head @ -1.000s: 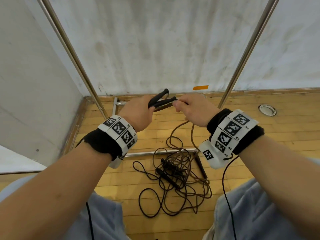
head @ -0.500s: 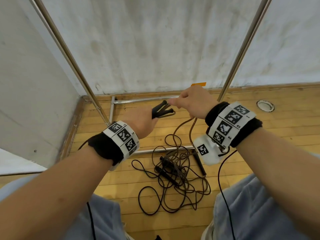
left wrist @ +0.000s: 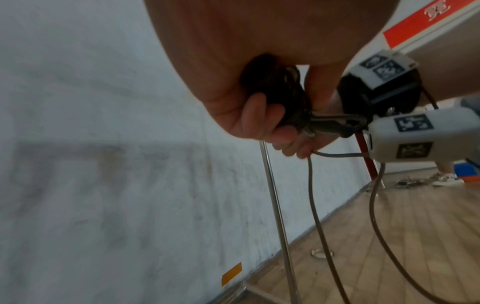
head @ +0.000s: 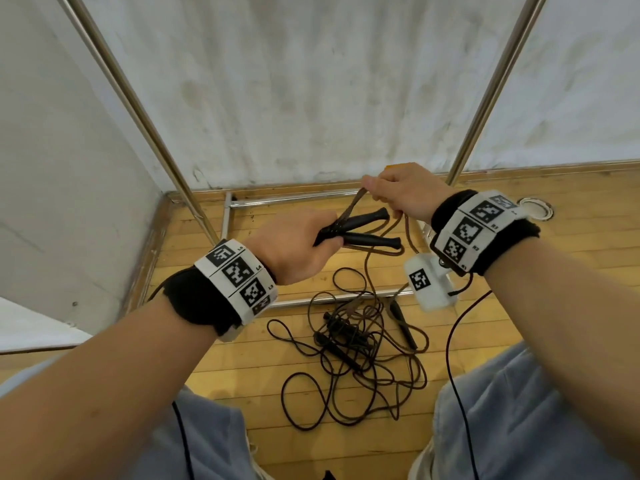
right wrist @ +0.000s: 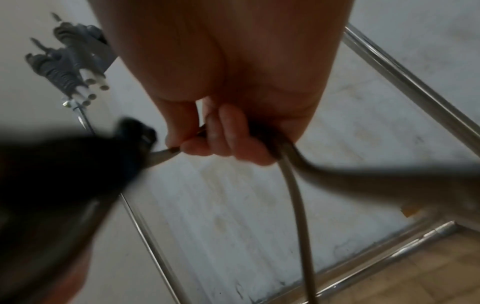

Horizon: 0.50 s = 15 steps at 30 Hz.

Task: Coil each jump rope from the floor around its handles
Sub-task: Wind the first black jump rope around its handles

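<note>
My left hand (head: 301, 244) grips two black jump rope handles (head: 363, 228) side by side, their free ends pointing right. My right hand (head: 398, 192) sits just above and right of them, holding a doubled brown rope (head: 351, 211) that runs taut down to the handles. In the right wrist view my fingers (right wrist: 226, 135) curl round the rope (right wrist: 298, 195), which hangs down from the fist. In the left wrist view my fingers (left wrist: 259, 115) wrap the dark handles (left wrist: 280, 92). More rope trails from my hands to a tangled pile (head: 360, 355) on the floor.
The pile on the wooden floor (head: 571, 271) holds other black handles (head: 341, 344) and loose loops. A metal rack frame has slanting poles (head: 138, 109) and a floor bar (head: 311, 301) by the white wall. A round floor fitting (head: 536, 209) lies at the right. My knees are at the bottom.
My right hand has lifted up and away from the handles, drawing the rope taut above them. My left hand has dropped a little and turned the handles to point right.
</note>
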Each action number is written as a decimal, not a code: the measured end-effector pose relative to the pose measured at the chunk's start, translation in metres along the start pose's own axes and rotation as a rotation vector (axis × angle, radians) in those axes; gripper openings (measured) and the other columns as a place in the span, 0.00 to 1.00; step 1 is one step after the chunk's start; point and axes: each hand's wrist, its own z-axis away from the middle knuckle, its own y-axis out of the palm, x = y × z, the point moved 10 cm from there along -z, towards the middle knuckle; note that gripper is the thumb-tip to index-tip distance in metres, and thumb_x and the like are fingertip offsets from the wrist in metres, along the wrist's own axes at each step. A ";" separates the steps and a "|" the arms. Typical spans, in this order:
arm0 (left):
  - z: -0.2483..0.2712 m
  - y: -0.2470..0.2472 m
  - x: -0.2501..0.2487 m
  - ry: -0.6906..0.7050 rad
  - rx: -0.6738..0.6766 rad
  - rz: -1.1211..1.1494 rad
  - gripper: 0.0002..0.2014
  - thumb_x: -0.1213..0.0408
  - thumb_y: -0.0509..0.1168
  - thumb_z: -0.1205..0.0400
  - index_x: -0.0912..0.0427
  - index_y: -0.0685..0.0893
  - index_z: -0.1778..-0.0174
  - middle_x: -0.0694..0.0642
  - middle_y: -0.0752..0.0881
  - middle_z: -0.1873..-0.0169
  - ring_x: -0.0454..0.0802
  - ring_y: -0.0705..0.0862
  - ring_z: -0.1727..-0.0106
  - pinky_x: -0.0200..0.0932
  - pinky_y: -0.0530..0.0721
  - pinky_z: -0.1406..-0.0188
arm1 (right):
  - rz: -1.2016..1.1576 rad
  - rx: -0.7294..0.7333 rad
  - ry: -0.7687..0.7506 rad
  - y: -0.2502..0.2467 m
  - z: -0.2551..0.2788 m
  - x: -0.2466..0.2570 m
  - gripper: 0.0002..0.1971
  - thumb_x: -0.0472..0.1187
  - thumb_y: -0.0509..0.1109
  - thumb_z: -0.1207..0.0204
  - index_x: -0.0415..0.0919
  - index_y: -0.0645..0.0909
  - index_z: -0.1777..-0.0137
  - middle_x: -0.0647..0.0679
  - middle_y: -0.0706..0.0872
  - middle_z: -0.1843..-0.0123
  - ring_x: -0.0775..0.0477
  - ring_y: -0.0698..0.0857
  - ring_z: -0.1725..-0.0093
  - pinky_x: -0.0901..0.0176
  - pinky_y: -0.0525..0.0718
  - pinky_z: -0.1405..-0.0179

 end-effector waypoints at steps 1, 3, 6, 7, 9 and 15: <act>0.002 -0.006 -0.005 0.014 -0.027 0.048 0.06 0.56 0.61 0.16 0.49 0.75 0.59 0.45 0.77 0.71 0.45 0.77 0.67 0.42 0.72 0.70 | -0.054 0.036 -0.006 0.005 -0.001 0.001 0.23 0.63 0.58 0.21 0.49 0.74 0.71 0.54 0.75 0.76 0.53 0.75 0.75 0.54 0.76 0.61; 0.005 -0.019 -0.012 0.032 -0.096 0.136 0.07 0.55 0.61 0.17 0.46 0.74 0.62 0.44 0.76 0.73 0.42 0.76 0.70 0.41 0.71 0.71 | -0.200 0.082 0.000 0.015 -0.003 0.000 0.21 0.56 0.59 0.18 0.48 0.71 0.72 0.56 0.73 0.76 0.56 0.74 0.79 0.60 0.75 0.66; 0.006 -0.039 -0.006 -0.034 -0.241 0.258 0.05 0.53 0.60 0.20 0.46 0.75 0.60 0.44 0.78 0.72 0.40 0.76 0.72 0.36 0.68 0.74 | -0.379 0.153 0.046 0.036 -0.002 0.003 0.15 0.41 0.58 0.16 0.47 0.72 0.67 0.58 0.74 0.78 0.58 0.70 0.82 0.69 0.69 0.83; 0.005 -0.044 0.000 -0.075 -0.294 0.286 0.05 0.53 0.61 0.19 0.49 0.76 0.57 0.46 0.80 0.71 0.41 0.77 0.71 0.37 0.70 0.74 | -0.426 0.200 0.062 0.047 0.000 0.006 0.16 0.46 0.57 0.16 0.47 0.72 0.67 0.58 0.73 0.81 0.57 0.67 0.82 0.69 0.65 0.85; 0.005 -0.054 0.014 -0.155 -0.391 0.329 0.06 0.55 0.62 0.17 0.53 0.76 0.53 0.52 0.85 0.67 0.48 0.80 0.69 0.43 0.75 0.72 | -0.429 0.247 0.103 0.064 0.004 0.011 0.23 0.57 0.53 0.17 0.49 0.69 0.73 0.58 0.69 0.82 0.57 0.62 0.82 0.67 0.61 0.85; 0.003 -0.057 0.056 -0.382 -0.517 0.394 0.11 0.53 0.59 0.15 0.58 0.75 0.51 0.58 0.87 0.61 0.53 0.83 0.63 0.43 0.76 0.68 | -0.310 0.156 -0.030 0.074 0.024 0.045 0.27 0.58 0.46 0.15 0.46 0.66 0.73 0.54 0.66 0.78 0.57 0.63 0.81 0.63 0.64 0.77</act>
